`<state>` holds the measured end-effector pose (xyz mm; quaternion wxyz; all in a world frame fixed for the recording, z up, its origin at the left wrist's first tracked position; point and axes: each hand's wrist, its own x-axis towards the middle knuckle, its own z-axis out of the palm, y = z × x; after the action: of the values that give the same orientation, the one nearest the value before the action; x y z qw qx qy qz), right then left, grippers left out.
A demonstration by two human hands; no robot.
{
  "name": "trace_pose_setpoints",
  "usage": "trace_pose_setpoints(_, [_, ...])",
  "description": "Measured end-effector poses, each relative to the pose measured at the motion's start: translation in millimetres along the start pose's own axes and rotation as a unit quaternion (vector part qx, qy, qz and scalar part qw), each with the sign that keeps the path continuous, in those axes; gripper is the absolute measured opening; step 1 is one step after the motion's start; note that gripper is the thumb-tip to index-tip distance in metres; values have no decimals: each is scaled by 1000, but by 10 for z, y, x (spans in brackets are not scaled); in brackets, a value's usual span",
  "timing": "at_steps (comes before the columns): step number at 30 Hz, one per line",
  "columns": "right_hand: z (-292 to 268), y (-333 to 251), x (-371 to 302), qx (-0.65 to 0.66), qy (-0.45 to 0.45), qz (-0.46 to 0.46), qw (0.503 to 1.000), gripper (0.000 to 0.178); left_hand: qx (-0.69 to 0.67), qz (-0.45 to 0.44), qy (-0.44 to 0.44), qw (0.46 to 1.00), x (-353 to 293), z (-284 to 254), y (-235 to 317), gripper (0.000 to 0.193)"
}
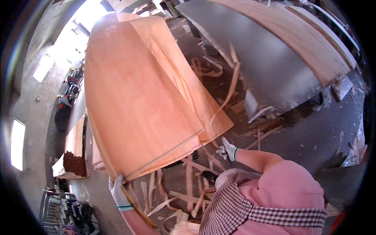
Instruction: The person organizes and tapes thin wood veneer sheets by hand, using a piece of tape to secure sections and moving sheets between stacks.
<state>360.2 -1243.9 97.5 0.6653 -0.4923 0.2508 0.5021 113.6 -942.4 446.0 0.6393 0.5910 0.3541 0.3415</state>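
Note:
A large stack of thin orange-tan wood veneer sheets [137,105] lies before me, its near edge bowed by the lens. My left hand [116,191], in a white glove with a green cuff, closes on the near left corner of the top sheet. A thin yellow-brown strip [137,206] runs back from that hand along my forearm; whether the hand grips it too, I cannot tell. Just off the near right corner is my gloved right hand [227,150], nothing visible in it, one finger stretched out and the others partly bent. The right side of the sheets is folded and wavy.
Veneer scraps [190,184] litter the floor beneath and beside the stack. At the right stands a dark smooth-topped table [266,58] with brown boards [297,43] along its far side. Another veneer pile [70,164] and a metal rack [51,207] are at the left.

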Motion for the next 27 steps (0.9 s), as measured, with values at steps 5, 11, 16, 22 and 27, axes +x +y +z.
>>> trace_pose_setpoints(5, [1511,70,922,130,37,71,988,65,50,4,15,999,846,-877,292,28])
trace_pose_setpoints(11, [2687,336,1694,282,12,-2,959,20,90,13,12,996,1646,-1704,332,30])
trace_pose_setpoints(16, [3306,296,1701,280,-22,-69,957,18,91,-10,-14,996,2704,-2569,-2,29])
trace_pose_setpoints(22, [3806,304,1185,216,25,-172,961,15,65,-41,-74,994,3980,-2989,-496,27])
trace_pose_setpoints(27, [4000,819,954,86,146,-204,964,22,70,-38,-100,992,4738,-3182,-1133,28])
